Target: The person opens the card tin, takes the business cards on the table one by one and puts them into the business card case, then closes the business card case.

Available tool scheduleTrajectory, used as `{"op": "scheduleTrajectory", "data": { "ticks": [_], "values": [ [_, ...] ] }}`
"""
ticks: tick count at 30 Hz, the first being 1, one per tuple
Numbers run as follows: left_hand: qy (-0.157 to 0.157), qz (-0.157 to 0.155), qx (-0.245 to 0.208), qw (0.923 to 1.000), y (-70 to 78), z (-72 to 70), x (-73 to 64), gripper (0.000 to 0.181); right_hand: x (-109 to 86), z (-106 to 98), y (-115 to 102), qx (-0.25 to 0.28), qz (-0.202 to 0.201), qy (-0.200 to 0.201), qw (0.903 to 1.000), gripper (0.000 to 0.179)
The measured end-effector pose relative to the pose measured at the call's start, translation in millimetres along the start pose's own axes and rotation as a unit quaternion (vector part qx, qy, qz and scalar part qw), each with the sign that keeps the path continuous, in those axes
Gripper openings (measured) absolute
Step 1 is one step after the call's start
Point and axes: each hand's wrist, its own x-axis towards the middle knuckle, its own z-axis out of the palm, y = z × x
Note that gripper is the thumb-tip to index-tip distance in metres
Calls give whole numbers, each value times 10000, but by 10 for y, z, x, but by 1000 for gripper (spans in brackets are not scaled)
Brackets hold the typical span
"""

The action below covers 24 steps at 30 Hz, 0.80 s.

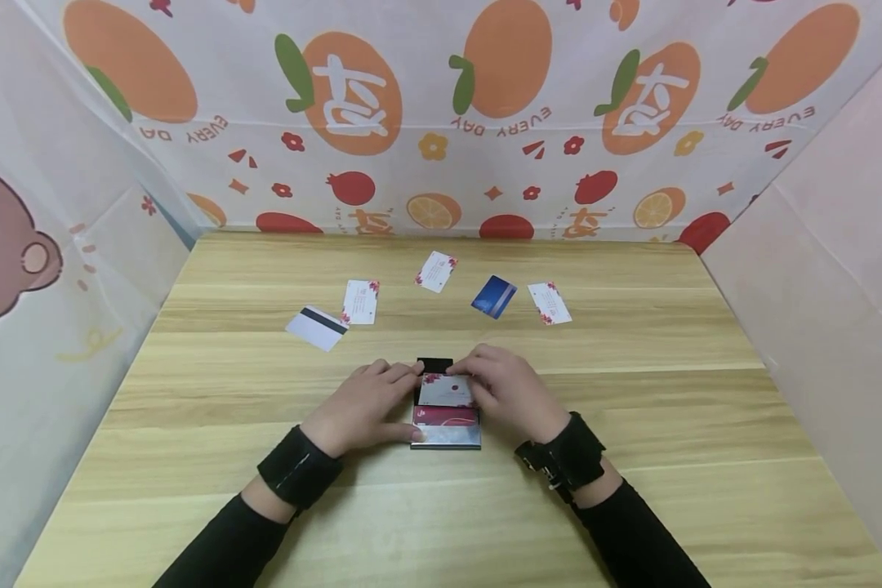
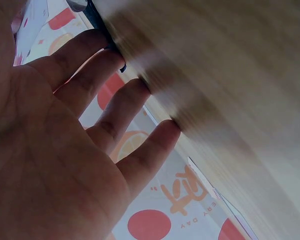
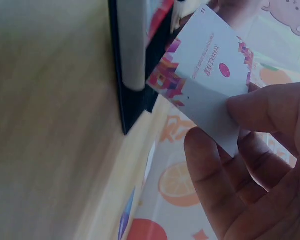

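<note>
Head view: the left hand (image 1: 360, 408) rests, fingers extended, along the left side of a black rectangular card holder (image 1: 435, 365); over it, the right hand (image 1: 510, 392) pinches a white rectangular flower-cornered card (image 1: 444, 390).

Left wrist view: outstretched fingers, nothing gripped.

Right wrist view: the card tilts, corner toward the holder; squaring it should prevent bending.

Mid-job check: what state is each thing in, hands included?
Left hand: touching the black card holder
Right hand: pinching a floral business card
Black card holder: lying open
Floral business card: pinched, printed side showing
Red card: partly hidden
Magnetic-stripe card: flat, stripe up
Blue card: flat, loose
Three other floral business cards: flat
</note>
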Motion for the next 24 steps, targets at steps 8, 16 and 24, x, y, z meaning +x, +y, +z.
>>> {"op": "scheduleTrajectory", "data": {
  "ticks": [8, 16, 24],
  "values": [
    [10, 23, 13, 10000, 5, 3, -9, 82, -2, 96, -25, -186, 45, -494, 9986, 27],
    [36, 7, -39, 10000, 17, -8, -7, 79, -1, 126, -58, -318, -49, -422, 9986, 24],
    [26, 51, -46, 10000, 24, -13, -4, 77, -12, 169, -51, -594, -3, -753, 9954, 26]
  ]
}}
